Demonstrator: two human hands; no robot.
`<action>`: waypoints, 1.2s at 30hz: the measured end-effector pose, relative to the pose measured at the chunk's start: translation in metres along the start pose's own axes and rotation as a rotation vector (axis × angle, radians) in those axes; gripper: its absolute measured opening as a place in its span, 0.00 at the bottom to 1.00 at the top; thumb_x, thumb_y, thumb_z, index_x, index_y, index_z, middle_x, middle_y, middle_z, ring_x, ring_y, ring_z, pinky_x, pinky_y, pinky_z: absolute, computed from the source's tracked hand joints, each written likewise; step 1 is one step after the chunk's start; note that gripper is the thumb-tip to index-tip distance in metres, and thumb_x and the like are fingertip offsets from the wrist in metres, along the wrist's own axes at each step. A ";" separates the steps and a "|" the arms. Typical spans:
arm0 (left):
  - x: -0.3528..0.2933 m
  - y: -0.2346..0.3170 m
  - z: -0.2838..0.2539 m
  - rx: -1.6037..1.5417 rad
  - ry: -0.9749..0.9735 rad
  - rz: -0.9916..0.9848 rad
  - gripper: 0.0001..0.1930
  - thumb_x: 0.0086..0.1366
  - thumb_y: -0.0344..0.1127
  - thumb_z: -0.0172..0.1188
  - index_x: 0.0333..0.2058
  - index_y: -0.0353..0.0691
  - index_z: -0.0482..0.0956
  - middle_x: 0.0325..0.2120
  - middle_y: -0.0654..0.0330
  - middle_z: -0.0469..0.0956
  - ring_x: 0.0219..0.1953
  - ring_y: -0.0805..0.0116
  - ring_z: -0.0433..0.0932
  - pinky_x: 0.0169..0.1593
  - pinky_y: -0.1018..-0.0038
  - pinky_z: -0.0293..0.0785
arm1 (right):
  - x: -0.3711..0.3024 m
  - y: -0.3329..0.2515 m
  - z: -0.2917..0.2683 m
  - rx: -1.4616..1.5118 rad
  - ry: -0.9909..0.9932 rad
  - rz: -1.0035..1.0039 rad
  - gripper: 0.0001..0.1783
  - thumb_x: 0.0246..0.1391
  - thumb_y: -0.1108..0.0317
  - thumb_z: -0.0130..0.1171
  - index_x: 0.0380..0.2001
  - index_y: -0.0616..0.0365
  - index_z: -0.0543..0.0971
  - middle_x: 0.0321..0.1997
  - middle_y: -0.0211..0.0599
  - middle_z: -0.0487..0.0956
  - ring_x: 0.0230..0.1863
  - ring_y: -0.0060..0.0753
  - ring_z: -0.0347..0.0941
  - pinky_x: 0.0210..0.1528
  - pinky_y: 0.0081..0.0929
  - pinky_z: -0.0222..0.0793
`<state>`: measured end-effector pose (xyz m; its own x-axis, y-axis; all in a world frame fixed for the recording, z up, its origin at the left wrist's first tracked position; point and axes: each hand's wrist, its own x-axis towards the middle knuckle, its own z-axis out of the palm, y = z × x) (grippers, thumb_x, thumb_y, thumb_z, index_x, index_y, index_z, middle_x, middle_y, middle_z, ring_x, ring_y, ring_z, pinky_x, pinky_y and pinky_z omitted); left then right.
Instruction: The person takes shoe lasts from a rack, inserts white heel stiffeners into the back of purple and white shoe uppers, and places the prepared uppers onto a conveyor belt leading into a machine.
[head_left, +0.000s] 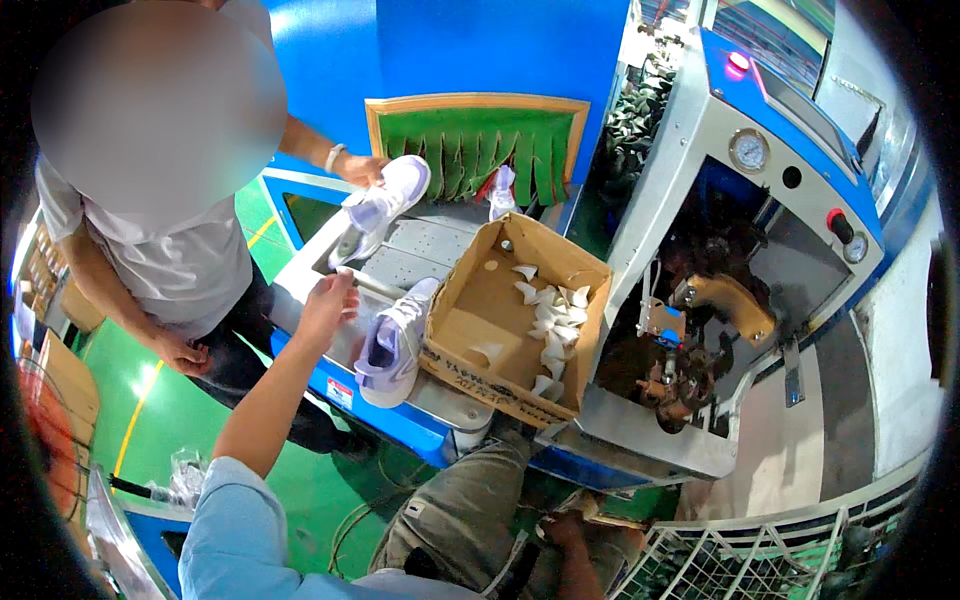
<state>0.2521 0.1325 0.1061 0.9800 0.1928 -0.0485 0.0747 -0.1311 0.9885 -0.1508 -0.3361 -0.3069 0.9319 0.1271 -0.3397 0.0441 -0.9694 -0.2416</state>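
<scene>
The fingers of our left hand (333,300) are loosely bent, left of the cardboard box (462,300); we cannot tell if they close fully. Between hand and box stands one white-lilac shoe (392,350). Our shadowed right hand (562,528) is below the box, its finger state unclear. Beyond our left hand, left of the box, a co-worker's hand (362,170) holds another white shoe (400,188).

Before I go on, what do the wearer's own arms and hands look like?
The left forearm is bare below a light blue sleeve that ends near the elbow; the left hand shows no glove, ring or watch that I can make out. The right hand seems ungloved too, though shadow hides its details; no sleeve shows there.
</scene>
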 end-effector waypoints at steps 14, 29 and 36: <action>-0.080 0.021 -0.018 0.999 0.385 0.812 0.29 0.48 0.36 0.72 0.48 0.34 0.72 0.45 0.49 0.73 0.50 0.46 0.71 0.53 0.59 0.69 | 0.001 -0.005 0.032 0.223 -0.027 0.235 0.21 0.56 0.53 0.53 0.50 0.46 0.80 0.56 0.45 0.76 0.51 0.52 0.74 0.56 0.48 0.68; -0.029 0.021 -0.078 0.779 -0.079 0.176 0.22 0.57 0.48 0.67 0.44 0.36 0.80 0.36 0.45 0.80 0.42 0.50 0.80 0.45 0.61 0.73 | -0.010 -0.021 -0.024 0.119 -0.111 0.186 0.26 0.54 0.56 0.57 0.56 0.51 0.74 0.59 0.48 0.74 0.54 0.51 0.73 0.57 0.50 0.66; -0.069 0.013 -0.081 0.820 0.167 0.209 0.24 0.55 0.53 0.65 0.36 0.34 0.82 0.28 0.42 0.80 0.33 0.46 0.81 0.39 0.58 0.74 | -0.015 -0.046 -0.068 0.505 0.093 0.404 0.30 0.54 0.57 0.59 0.59 0.56 0.71 0.58 0.49 0.74 0.54 0.53 0.72 0.58 0.49 0.66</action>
<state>0.1709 0.1965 0.1338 0.9534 0.2184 0.2083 0.0682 -0.8282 0.5562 -0.1427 -0.3080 -0.2290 0.8680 -0.2672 -0.4185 -0.4694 -0.7163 -0.5163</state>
